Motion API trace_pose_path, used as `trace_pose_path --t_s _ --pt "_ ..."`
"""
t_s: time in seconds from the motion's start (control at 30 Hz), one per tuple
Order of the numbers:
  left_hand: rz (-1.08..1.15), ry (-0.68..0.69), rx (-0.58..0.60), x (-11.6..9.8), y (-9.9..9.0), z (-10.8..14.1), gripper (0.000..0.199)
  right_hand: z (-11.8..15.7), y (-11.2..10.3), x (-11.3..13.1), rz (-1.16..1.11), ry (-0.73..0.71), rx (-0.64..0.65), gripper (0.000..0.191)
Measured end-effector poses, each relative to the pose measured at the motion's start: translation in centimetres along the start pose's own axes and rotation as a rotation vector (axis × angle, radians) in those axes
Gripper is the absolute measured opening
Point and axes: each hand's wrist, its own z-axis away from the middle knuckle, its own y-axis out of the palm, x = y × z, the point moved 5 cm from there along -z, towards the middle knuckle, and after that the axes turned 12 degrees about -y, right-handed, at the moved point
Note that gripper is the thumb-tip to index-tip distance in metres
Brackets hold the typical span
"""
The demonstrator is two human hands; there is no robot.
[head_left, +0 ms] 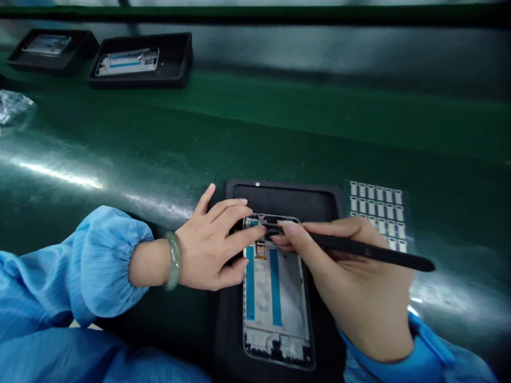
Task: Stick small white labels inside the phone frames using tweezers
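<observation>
Fingers (293,232) of our right hand (355,287) pinch a slim black stylus (371,251), tip on the silver phone frame (275,298) with blue strips, lying in its black tray (295,199); our left hand (209,247) fingers spread flat on the frame's top-left corner.

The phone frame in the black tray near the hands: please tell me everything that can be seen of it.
The phone frame is a silvery rectangular shell, lying flat and open side up in a black tray. Inside run two blue strips lengthwise and a small orange part near its top. The left hand rests its fingers on the top left corner; the right hand presses a black stylus tip on the top edge.
</observation>
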Motion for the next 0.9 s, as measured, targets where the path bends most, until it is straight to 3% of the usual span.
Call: trace_pose_path --t_s 0.27,0.53,0.63,0.73,0.9 --pt "-0.099 0.040 0.005 -0.5 -0.4 -0.5 0.041 0.3 -0.1 -0.1 0.078 -0.044 0.013 0.021" --pt "-0.101 0.013 -0.015 -0.5 -0.3 -0.4 0.039 -0.4 -0.8 0.9 0.054 -0.127 -0.106 0.023" --pt "-0.048 -0.023 -0.022 -0.2 -0.1 -0.3 0.042 -1.6 -0.4 0.9 -0.058 -0.169 -0.020 0.020" --pt "0.000 -0.046 -0.009 0.0 0.1 -0.3 0.043 -2.6 0.4 0.0 -0.141 -0.099 0.102 0.018" --pt "0.027 -0.051 0.001 -0.2 0.2 -0.3 0.044 -2.9 0.8 -0.8 -0.118 -0.072 0.143 0.016"
